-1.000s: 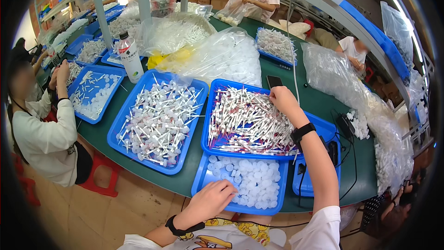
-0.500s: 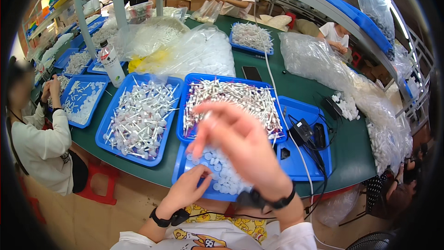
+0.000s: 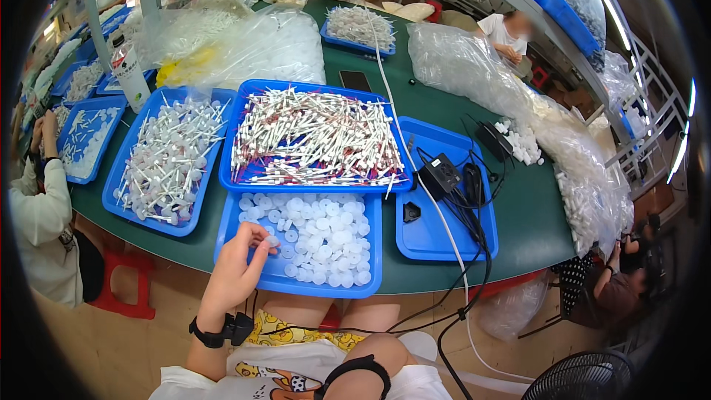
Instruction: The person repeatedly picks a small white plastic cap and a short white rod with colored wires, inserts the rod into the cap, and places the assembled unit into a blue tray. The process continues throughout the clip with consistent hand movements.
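My left hand [image 3: 241,263] is at the left side of a blue tray [image 3: 259,281] of translucent plastic discs. Between thumb and fingertips it pinches one small translucent disc [image 3: 272,241]. Many similar discs [image 3: 326,241] lie loose in that tray. Only my bent right forearm, with a black wristband [image 3: 363,367], shows at the lower edge; the hand itself is out of sight. Beyond the disc tray, and overlapping its far edge, stands a blue tray [image 3: 228,170] heaped with thin white sticks with reddish parts.
Left of these, another blue tray [image 3: 194,224] holds white sticks with discs. To the right, a blue tray [image 3: 444,244] contains a black adapter [image 3: 440,176] and cables. A phone [image 3: 355,81], bottle [image 3: 130,78] and plastic bags [image 3: 274,44] lie farther off. Other people sit around the green table [image 3: 533,230].
My right hand has left the space above the trays, its arm drawn back to the lower edge. The view has shifted, so the trays appear farther left. My left hand still pinches over the discs.
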A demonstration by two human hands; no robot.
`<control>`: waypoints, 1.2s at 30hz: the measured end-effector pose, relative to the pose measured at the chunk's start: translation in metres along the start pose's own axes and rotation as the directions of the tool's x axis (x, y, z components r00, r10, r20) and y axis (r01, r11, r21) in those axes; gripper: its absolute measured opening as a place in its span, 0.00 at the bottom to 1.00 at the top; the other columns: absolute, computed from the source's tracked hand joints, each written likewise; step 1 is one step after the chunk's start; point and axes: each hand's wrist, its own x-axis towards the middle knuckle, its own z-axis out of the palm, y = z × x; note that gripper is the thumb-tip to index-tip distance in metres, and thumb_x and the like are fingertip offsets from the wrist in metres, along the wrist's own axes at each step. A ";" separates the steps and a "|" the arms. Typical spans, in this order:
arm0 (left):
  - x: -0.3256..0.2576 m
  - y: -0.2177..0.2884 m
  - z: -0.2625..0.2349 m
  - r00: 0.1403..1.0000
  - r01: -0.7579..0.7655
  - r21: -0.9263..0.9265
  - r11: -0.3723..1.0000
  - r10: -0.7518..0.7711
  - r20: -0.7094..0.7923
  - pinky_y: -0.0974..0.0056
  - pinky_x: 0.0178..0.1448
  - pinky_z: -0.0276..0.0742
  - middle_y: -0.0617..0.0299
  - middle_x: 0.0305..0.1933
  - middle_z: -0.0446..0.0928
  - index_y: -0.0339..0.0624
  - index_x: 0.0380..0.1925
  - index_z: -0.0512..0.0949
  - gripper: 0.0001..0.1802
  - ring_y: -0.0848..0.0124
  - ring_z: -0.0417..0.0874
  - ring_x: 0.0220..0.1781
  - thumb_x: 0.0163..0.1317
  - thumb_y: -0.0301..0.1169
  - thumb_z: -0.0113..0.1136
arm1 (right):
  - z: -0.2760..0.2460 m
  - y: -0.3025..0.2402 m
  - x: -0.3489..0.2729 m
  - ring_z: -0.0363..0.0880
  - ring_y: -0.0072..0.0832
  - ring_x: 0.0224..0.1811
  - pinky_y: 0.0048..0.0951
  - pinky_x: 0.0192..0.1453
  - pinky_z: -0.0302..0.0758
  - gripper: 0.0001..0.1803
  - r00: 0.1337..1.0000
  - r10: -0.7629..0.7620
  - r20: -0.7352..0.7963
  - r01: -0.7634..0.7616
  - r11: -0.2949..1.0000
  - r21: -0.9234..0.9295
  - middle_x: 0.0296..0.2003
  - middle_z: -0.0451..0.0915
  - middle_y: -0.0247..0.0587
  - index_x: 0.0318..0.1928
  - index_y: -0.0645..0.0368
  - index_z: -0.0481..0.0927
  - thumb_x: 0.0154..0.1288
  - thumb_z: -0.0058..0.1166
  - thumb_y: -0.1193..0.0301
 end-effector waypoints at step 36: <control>0.002 -0.001 0.001 1.000 -0.012 0.055 0.998 0.012 0.003 0.62 0.51 0.78 0.52 0.38 0.82 0.33 0.42 0.72 0.06 0.63 0.86 0.43 0.70 0.24 0.55 | -0.016 -0.003 -0.023 0.77 0.29 0.31 0.32 0.37 0.75 0.13 0.993 -0.013 -0.114 0.023 0.996 0.090 0.40 0.75 0.46 0.58 0.68 0.60 0.80 0.38 0.74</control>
